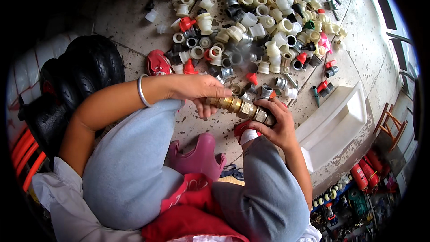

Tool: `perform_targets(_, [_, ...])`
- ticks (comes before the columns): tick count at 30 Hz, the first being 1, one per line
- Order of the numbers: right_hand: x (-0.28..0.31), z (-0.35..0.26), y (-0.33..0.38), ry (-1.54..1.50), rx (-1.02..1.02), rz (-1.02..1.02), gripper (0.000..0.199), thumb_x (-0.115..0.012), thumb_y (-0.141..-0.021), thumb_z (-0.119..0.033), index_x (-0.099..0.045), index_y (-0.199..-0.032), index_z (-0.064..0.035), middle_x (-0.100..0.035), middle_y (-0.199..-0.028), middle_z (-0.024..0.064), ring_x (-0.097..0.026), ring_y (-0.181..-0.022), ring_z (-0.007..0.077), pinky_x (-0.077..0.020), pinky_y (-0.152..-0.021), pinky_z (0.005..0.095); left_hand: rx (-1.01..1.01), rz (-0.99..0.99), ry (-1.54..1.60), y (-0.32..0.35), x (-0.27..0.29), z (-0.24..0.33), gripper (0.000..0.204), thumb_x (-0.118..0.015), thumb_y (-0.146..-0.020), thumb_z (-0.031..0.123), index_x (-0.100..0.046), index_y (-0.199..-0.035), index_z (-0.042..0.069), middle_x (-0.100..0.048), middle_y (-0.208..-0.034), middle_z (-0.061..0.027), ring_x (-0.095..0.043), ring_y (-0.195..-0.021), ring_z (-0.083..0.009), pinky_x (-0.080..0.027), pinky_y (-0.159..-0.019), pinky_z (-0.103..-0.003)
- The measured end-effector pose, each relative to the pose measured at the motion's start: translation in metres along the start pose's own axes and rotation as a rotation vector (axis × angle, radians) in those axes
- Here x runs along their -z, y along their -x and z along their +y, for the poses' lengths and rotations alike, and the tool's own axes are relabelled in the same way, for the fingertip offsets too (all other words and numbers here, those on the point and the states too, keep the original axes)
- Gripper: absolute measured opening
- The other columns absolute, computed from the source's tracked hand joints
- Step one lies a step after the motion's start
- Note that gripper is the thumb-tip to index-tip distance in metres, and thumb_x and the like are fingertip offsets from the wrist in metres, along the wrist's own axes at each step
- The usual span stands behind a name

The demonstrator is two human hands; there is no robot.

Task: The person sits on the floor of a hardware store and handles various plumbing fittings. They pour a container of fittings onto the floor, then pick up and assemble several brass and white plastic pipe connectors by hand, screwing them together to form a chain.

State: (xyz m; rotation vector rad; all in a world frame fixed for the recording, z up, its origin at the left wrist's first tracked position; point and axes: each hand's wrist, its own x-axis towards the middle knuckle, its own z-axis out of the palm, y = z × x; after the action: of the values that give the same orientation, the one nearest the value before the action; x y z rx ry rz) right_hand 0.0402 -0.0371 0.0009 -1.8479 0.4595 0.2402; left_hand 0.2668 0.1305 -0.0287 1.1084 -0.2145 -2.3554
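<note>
A long brass pipe fitting (pixel 239 106), made of several threaded pieces joined end to end, is held level above the speckled floor. My left hand (pixel 197 90) grips its left end, fingers wrapped over the top; a silver bangle sits on that wrist. My right hand (pixel 274 123) holds the right end from below, near a dark metal nut. Just under the right hand lies a red and white plastic part (pixel 245 133). My knees in grey trousers frame the lower view.
A big heap of white, grey and red plastic pipe fittings (pixel 260 22) covers the floor ahead. A white tray (pixel 338 125) lies at the right, black tyres (pixel 85 69) at the left, a pink shoe (pixel 199 154) between my knees.
</note>
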Motion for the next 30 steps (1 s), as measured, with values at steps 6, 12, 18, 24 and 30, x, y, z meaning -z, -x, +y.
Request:
perform_targets(6, [-0.009,0.023,0.014,-0.618,-0.328,0.017,0.041,-0.072,-0.08,-0.023,-0.057,-0.108,0.0031,-0.063,-0.092,0.0072,-0.059,-0.087,0.0134,-0.0457,-0.081,0.0274,-0.641,0.337,-0.39,-0.003,-0.006,-0.008,0.04,-0.066,-0.086,0.029,-0.047,-0.11,0.003,-0.057,-0.097,-0.0095,-0.061,-0.09,-0.0142,-0.051,-0.073,-0.025])
perform_targets(12, [-0.008,0.023,0.011,-0.356,-0.164,0.052,0.048,-0.078,-0.073,-0.02,-0.055,-0.11,0.0011,-0.063,-0.095,0.0089,-0.06,-0.09,0.0158,-0.0462,-0.083,0.0283,-0.338,0.15,-0.358,-0.005,0.003,-0.007,0.053,-0.059,-0.09,0.033,-0.036,-0.128,0.005,-0.047,-0.123,-0.021,-0.063,-0.095,-0.0215,-0.055,-0.075,-0.032])
perform_targets(18, [-0.014,0.023,0.011,-0.225,-0.073,0.121,0.048,-0.079,-0.073,-0.025,-0.052,-0.104,0.0004,-0.061,-0.095,0.0075,-0.059,-0.089,0.0163,-0.046,-0.082,0.0289,0.041,0.01,0.244,0.001,0.015,0.005,0.052,-0.063,-0.088,0.029,-0.041,-0.128,0.003,-0.054,-0.12,-0.0141,-0.058,-0.106,-0.0208,-0.048,-0.087,-0.029])
perform_targets(24, [-0.016,0.027,0.014,-0.394,-0.144,0.17,0.05,-0.079,-0.074,-0.027,-0.05,-0.103,-0.0007,-0.058,-0.092,0.0066,-0.056,-0.087,0.0157,-0.0448,-0.079,0.0278,-0.746,0.34,-0.632,-0.007,0.003,-0.014,0.057,-0.071,-0.081,0.033,-0.046,-0.123,0.003,-0.052,-0.116,-0.0118,-0.052,-0.113,-0.0169,-0.045,-0.092,-0.029])
perform_targets(30, [-0.012,0.021,0.014,-0.319,-0.07,0.18,0.047,-0.079,-0.072,-0.018,-0.051,-0.104,0.0005,-0.058,-0.094,0.0073,-0.057,-0.091,0.0166,-0.0437,-0.088,0.0307,0.065,-0.049,0.235,0.001,0.007,0.004,0.044,-0.064,-0.088,0.026,-0.047,-0.121,0.003,-0.055,-0.111,-0.0145,-0.052,-0.113,-0.0177,-0.051,-0.085,-0.032])
